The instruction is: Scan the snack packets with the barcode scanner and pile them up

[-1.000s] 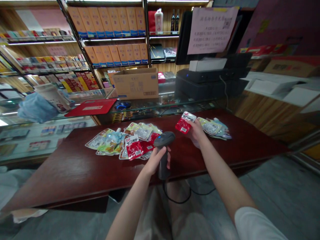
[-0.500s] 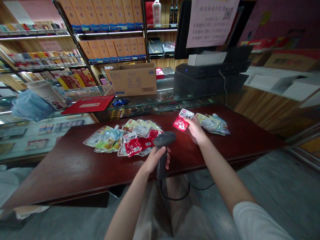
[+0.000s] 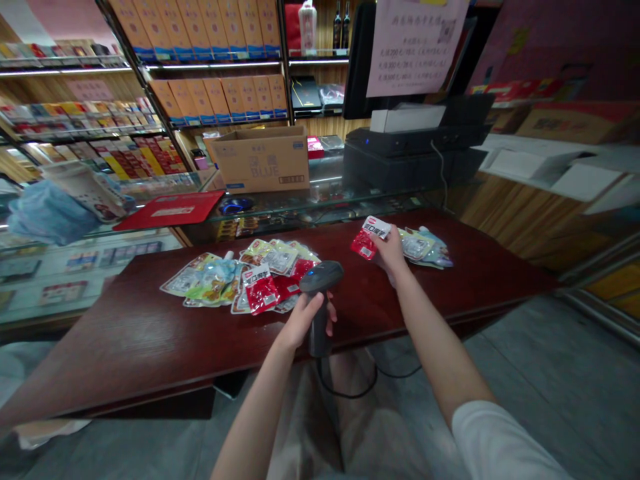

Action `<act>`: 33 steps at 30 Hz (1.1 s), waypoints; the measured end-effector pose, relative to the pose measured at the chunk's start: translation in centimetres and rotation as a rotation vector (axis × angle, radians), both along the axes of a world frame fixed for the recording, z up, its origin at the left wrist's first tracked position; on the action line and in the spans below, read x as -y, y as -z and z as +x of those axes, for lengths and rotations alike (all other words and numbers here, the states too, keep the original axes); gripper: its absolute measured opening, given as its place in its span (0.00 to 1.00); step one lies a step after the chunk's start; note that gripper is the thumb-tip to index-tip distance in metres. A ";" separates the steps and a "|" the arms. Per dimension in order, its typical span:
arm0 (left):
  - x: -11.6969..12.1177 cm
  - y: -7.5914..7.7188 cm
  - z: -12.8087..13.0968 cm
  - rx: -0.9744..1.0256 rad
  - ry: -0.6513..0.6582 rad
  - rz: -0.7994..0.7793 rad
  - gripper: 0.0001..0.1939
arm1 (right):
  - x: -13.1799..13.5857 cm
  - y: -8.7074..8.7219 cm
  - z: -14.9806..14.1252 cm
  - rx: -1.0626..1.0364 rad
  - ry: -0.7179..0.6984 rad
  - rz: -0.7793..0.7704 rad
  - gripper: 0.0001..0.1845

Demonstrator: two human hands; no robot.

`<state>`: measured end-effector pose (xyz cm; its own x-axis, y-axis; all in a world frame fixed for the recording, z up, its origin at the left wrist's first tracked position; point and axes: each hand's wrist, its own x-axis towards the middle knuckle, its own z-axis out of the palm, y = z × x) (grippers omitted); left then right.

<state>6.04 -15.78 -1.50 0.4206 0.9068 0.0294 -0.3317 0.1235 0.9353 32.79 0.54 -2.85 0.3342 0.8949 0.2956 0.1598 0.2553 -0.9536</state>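
My left hand (image 3: 306, 319) is closed round the grip of a dark barcode scanner (image 3: 320, 288), whose head points toward the packets ahead. My right hand (image 3: 390, 248) pinches a red and white snack packet (image 3: 370, 237) and holds it up in front of the scanner, above the dark red table (image 3: 150, 340). A heap of several snack packets (image 3: 245, 280) lies on the table to the left of the scanner. A smaller pile of pale packets (image 3: 424, 247) lies just right of my right hand.
Behind the table runs a glass counter (image 3: 300, 207) with a cardboard box (image 3: 260, 160), a red mat (image 3: 170, 209) and a black till with printer (image 3: 410, 150). Shelves of boxed goods (image 3: 210, 60) fill the back wall. The scanner's cable (image 3: 350, 390) hangs below the table's front edge.
My right hand has shifted slightly with the red packet, tilting it toward the scanner. The view has drifted a little; my left hand keeps the scanner in much the same place.
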 end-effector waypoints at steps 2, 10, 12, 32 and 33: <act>0.0 0.1 0.0 0.004 -0.006 0.001 0.30 | 0.3 -0.4 1.1 0.147 0.204 0.006 0.22; 0.0 0.2 0.0 0.017 -0.013 -0.010 0.30 | 1.4 -1.6 5.3 0.533 0.681 -0.256 0.31; 0.1 0.2 0.0 0.016 -0.016 -0.017 0.30 | 1.3 -1.3 5.7 0.578 0.704 -0.317 0.32; 0.2 0.1 -0.2 0.041 -0.017 -0.020 0.29 | 0.3 1.0 7.6 0.945 0.620 -0.423 0.37; 0.1 0.2 -0.2 0.049 -0.015 -0.018 0.29 | 0.4 0.9 7.4 0.932 0.637 -0.400 0.36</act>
